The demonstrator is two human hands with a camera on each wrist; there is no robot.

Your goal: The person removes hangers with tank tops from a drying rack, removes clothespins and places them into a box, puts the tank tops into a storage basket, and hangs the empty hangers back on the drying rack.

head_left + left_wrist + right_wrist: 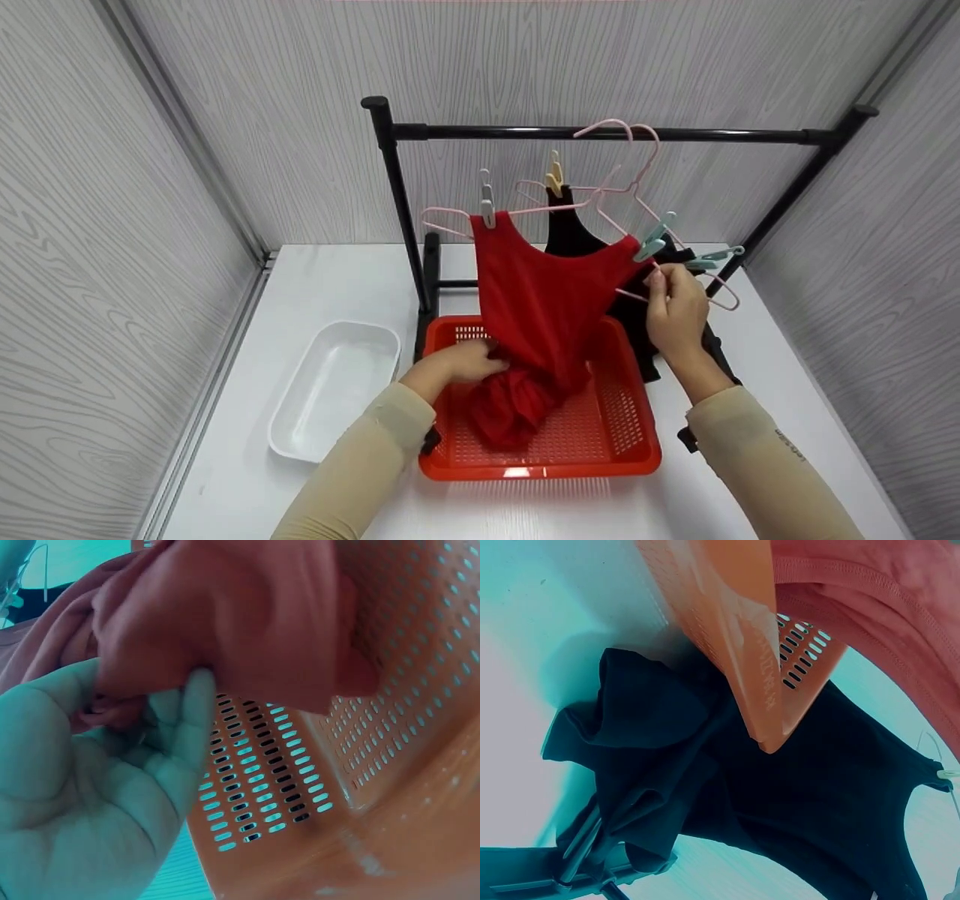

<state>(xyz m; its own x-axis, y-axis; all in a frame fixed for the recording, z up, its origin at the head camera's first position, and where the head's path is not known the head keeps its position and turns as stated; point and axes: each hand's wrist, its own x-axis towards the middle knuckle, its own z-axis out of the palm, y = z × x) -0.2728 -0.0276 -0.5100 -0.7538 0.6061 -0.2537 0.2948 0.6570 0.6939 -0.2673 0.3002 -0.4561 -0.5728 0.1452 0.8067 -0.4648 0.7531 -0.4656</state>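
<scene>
A red sleeveless top (pixel 540 292) hangs from a pink wire hanger (pixel 551 207), clipped by a grey clothespin (pixel 487 208) and a teal clothespin (pixel 652 241). Its bunched lower end drops into a red perforated basket (pixel 536 472). My left hand (pixel 469 361) grips that fabric at the left; the left wrist view shows fingers curled into the folds (pixel 225 622). At the hanger's right end, just below the teal clothespin, my right hand (pixel 677 307) pinches the wire. The hanger's hook overlaps the black rail (pixel 495 133) in the head view.
Behind the red top, a black garment (pixel 795 780) hangs on another pink hanger, held by a yellow clothespin (pixel 554 176) and a second teal one (pixel 714 259). A white tray (pixel 394 356) lies left of the basket. Patterned panels (pixel 255 67) enclose the white table.
</scene>
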